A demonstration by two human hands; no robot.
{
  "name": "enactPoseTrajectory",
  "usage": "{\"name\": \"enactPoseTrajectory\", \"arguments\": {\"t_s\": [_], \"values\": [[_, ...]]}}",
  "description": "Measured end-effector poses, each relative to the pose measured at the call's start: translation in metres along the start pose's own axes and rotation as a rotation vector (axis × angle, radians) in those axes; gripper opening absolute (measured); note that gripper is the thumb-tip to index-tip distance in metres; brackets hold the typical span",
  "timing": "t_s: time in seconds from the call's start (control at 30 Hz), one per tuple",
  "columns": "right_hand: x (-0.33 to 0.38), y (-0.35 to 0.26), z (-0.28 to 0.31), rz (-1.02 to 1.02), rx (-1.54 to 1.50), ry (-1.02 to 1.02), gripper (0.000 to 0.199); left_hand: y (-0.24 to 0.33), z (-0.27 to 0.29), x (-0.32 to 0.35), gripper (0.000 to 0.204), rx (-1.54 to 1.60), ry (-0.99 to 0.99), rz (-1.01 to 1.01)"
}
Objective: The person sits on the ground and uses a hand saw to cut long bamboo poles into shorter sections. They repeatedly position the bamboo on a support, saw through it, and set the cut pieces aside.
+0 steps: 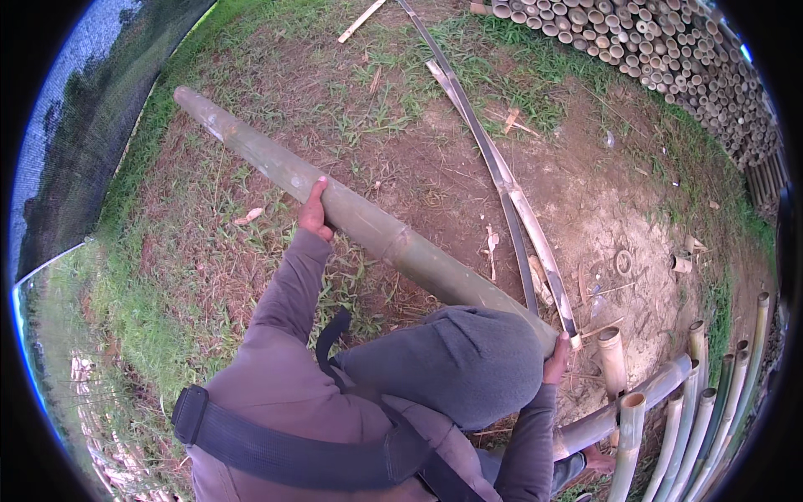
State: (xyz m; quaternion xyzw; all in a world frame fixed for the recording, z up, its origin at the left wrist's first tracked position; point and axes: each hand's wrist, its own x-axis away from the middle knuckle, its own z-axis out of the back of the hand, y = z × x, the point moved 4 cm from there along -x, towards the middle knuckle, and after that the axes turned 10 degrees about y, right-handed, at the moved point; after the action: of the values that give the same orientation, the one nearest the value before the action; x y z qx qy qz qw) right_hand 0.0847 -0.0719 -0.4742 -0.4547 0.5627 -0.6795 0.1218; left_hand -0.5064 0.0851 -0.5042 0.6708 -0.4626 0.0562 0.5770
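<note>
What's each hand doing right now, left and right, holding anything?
Left hand: closed over the long thick grey-green bamboo pole, gripping its middle.
Right hand: wrapped around the same pole's near end.

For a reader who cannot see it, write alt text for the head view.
Seen from above, a person grips a long green bamboo pole with the left hand and right hand. Split strips lie on bare dirt; stacked bamboo behind.

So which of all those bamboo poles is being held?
The thick green pole lying slantwise across the dirt: left hand grips its middle, right hand its near end. The stacked poles sit untouched.
</note>
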Motion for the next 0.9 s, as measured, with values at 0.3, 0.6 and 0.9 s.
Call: {"name": "enactPoseTrajectory", "arguments": {"t_s": [0.3, 0.6, 0.9], "values": [[0.035, 0.027, -0.14, -0.363, 0.482, -0.459, 0.05, 0.061, 0.017, -0.036, 0.094, -1.882, 0.015, -0.669], [0.109, 0.121, 0.128, -0.085, 0.726, -0.01, 0.036, -0.022, 0.009, -0.085, 0.09, -1.957, 0.103, -0.576], [0.135, 0.105, 0.13, 0.053, 0.671, 0.232, 0.037, -0.119, -0.19, 0.036, 0.079, -1.659, -0.803, -0.962]]}}
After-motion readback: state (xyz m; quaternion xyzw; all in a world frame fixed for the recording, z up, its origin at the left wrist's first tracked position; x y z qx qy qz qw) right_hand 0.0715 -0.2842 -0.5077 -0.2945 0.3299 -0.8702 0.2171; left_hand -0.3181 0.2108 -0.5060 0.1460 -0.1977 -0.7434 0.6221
